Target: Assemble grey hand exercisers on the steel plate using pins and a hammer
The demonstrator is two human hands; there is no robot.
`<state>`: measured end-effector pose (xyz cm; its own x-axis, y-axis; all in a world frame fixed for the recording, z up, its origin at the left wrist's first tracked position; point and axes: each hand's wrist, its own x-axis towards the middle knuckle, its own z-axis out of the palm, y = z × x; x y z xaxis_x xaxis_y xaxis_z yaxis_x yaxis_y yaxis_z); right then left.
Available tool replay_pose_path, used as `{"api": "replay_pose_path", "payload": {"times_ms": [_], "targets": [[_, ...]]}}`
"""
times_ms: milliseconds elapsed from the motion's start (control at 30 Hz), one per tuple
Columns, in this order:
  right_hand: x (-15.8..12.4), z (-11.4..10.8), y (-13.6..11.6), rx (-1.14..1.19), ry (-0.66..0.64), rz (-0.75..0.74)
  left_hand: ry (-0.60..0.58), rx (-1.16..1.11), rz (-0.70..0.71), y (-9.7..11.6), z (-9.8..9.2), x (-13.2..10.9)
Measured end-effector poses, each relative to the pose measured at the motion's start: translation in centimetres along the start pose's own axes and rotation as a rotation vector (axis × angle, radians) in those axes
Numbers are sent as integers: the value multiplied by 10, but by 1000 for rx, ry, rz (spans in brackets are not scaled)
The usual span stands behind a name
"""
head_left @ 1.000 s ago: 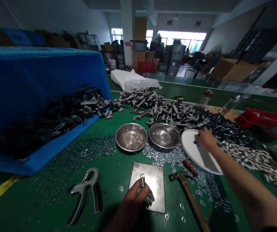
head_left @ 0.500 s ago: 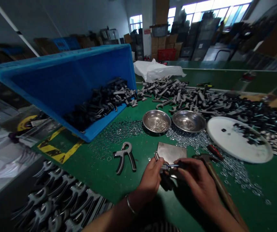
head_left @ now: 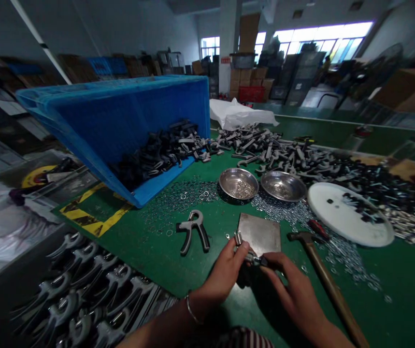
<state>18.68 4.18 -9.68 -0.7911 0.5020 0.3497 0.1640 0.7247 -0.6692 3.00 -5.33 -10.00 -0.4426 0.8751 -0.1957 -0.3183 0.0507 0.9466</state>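
My left hand (head_left: 225, 273) is closed around a partly hidden hand grip strengthener, whose coil spring (head_left: 238, 238) sticks up past the thumb. From the right, the fingers of my right hand (head_left: 296, 290) pinch a small black knob (head_left: 264, 261) at the metal end of that piece. Little of the screw between them shows. Just beyond my hands lies a flat metal plate (head_left: 260, 233). A whole hand grip strengthener (head_left: 194, 232), grey and black with a spring, rests on the green table left of my hands.
A tipped blue crate (head_left: 135, 108) spills dark handles. Two steel bowls (head_left: 238, 183) hold small parts among scattered rings. A white lid (head_left: 352, 232) carries black knobs. A hammer (head_left: 323, 270) and a red-handled screwdriver (head_left: 318, 229) lie right. Finished-looking grips (head_left: 80, 290) sit lower left.
My right hand has brought the black knob closer to the piece in my left hand; less of the screw shows. The camera view has shifted slightly.
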Motion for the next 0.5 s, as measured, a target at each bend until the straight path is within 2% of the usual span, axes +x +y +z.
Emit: {"api": "replay_pose_path", "payload": {"times_ms": [133,200,267,367,433,500], "targets": [[7,-9,7,2,-59,-158,-32,170,85,16,-1,-4],[11,-9,6,105,-103,-131,-27,289,147,19,-1,-5],[12,-5,0,357,-131,94,-21,414,215,19,-2,-4],[12,6,-14,848,-229,543,-42,589,303,14,-6,0],[10,12,-21,936,-266,647,-57,642,327,12,-10,3],[8,15,-25,849,-244,634,-90,647,367,13,-13,5]]}}
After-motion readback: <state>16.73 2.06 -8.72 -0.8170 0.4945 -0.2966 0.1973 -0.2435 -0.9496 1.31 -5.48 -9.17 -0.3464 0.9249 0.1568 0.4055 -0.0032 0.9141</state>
